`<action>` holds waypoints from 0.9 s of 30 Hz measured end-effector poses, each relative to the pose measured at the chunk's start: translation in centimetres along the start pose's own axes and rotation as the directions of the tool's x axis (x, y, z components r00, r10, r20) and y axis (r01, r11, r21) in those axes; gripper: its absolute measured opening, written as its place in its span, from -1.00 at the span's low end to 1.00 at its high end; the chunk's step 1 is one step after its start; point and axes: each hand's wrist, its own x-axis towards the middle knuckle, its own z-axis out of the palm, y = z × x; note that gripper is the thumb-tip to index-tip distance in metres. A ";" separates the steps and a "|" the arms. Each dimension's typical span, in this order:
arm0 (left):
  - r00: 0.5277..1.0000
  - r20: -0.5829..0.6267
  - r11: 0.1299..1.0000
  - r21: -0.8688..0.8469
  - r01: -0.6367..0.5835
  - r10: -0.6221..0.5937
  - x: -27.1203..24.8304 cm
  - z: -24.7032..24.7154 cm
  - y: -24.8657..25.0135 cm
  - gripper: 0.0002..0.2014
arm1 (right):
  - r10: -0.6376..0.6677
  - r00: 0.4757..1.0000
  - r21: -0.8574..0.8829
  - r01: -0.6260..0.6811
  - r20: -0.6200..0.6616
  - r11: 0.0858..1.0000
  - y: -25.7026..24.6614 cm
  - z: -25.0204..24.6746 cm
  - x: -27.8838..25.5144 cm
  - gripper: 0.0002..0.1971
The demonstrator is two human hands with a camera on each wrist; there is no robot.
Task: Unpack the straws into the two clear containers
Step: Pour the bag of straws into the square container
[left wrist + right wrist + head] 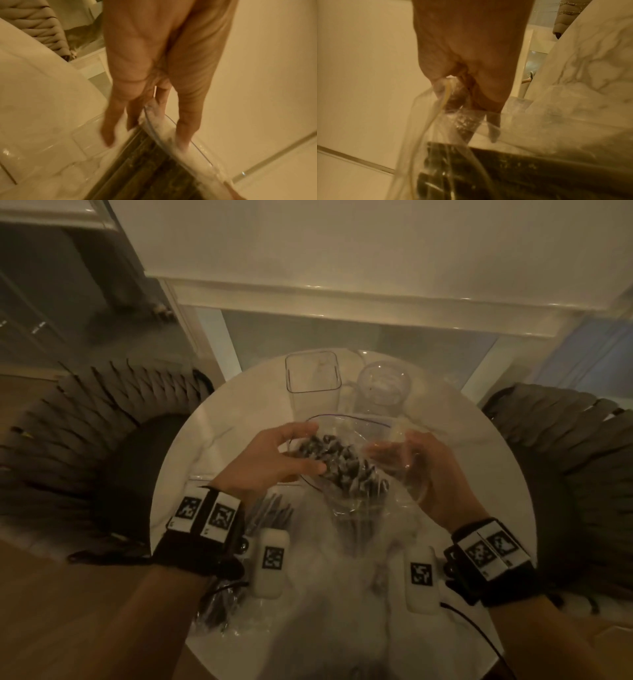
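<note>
A clear plastic bag (359, 508) full of dark straws (339, 460) stands tilted over the middle of the round marble table (205, 446), its mouth pulled wide. My left hand (305, 448) grips the left side of the bag's rim (159, 135), which runs between its thumb and fingers. On the right side my right hand (397, 446) pinches the film (423, 121). The straws' ends (505, 175) show dark inside. Behind the bag stand a square clear container (311, 371) and a round clear container (383, 385), both without straws.
A second pack of dark straws (267, 511) lies on the table under my left wrist. Woven grey chairs flank the table at left (85, 419) and right (565, 440). A white ledge and wall run behind the containers.
</note>
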 end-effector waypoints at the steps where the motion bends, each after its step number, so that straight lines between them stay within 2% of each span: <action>1: 0.999 -0.006 0.998 -0.045 -0.035 0.034 0.1 0.1 -0.1 -0.34 | -0.019 1.000 -0.013 0.019 -0.024 1.000 0.1 -0.2 0.0 -0.53; 4: 0.992 0.039 0.978 -0.178 -0.108 0.117 0.0 0.7 -0.4 -0.24 | -0.116 0.980 -0.105 0.100 -0.160 0.989 -0.2 -1.1 -0.3 -0.58; 6: 0.992 0.059 0.968 -0.230 -0.100 0.116 0.0 0.9 -0.9 -0.15 | -0.141 0.958 -0.236 0.081 -0.249 0.968 -0.1 -1.6 -0.4 -0.63; 8: 0.994 0.068 0.986 -0.152 -0.072 0.083 0.3 1.2 -1.8 -0.07 | -0.141 0.931 -0.479 -0.041 -0.337 0.877 0.6 -1.8 -0.5 -0.60; 10: 0.996 0.074 0.997 0.057 -0.048 0.044 0.6 1.5 -2.7 0.03 | -0.146 0.910 -0.643 -0.154 -0.389 0.750 1.3 -1.8 -0.4 -0.61; 11: 0.997 0.079 0.986 0.164 -0.036 0.024 0.8 1.7 -3.1 0.10 | -0.139 0.906 -0.657 -0.178 -0.401 0.732 1.5 -1.7 -0.4 -0.63; 14: 0.991 0.134 0.929 0.369 -0.025 -0.027 1.4 2.4 -4.5 0.35 | -0.026 0.915 -0.544 -0.217 -0.404 0.811 1.9 -1.4 -0.3 -0.67; 16: 0.986 0.161 0.905 0.409 -0.114 0.051 1.9 3.3 -5.3 0.38 | 0.072 0.936 -0.427 -0.224 -0.344 0.876 2.1 -0.9 -0.1 -0.68; 18: 0.974 0.160 0.938 0.282 -0.201 0.160 2.5 4.0 -6.1 0.23 | 0.163 0.949 -0.316 -0.248 -0.271 0.916 1.7 -0.4 0.1 -0.65; 19: 0.978 0.099 0.958 0.206 -0.198 0.181 2.8 4.1 -6.5 0.05 | 0.182 0.958 -0.293 -0.244 -0.223 0.924 1.4 -0.4 0.0 -0.62; 21: 0.984 -0.053 0.984 0.068 -0.166 0.169 3.0 3.9 -5.9 -0.33 | 0.132 0.984 -0.275 -0.161 -0.121 0.948 0.7 -1.3 0.1 -0.54; 22: 0.984 -0.099 0.988 -0.013 -0.153 0.151 2.9 3.5 -5.5 -0.45 | 0.068 0.993 -0.277 -0.093 -0.098 0.956 0.2 -1.9 0.1 -0.51; 24: 0.985 -0.136 0.971 -0.197 -0.135 0.109 2.9 2.8 -4.7 -0.55 | -0.049 0.995 -0.317 0.021 -0.083 0.948 -0.5 -3.1 0.0 -0.55; 26: 0.990 -0.094 0.940 -0.316 -0.130 0.106 2.6 2.4 -3.3 -0.54 | -0.073 0.997 -0.398 0.059 -0.021 0.916 -0.5 -2.9 -0.1 -0.61; 27: 0.991 -0.065 0.932 -0.338 -0.129 0.114 2.5 2.5 -2.4 -0.53 | -0.066 0.997 -0.415 0.078 0.043 0.907 -0.2 -2.4 0.0 -0.55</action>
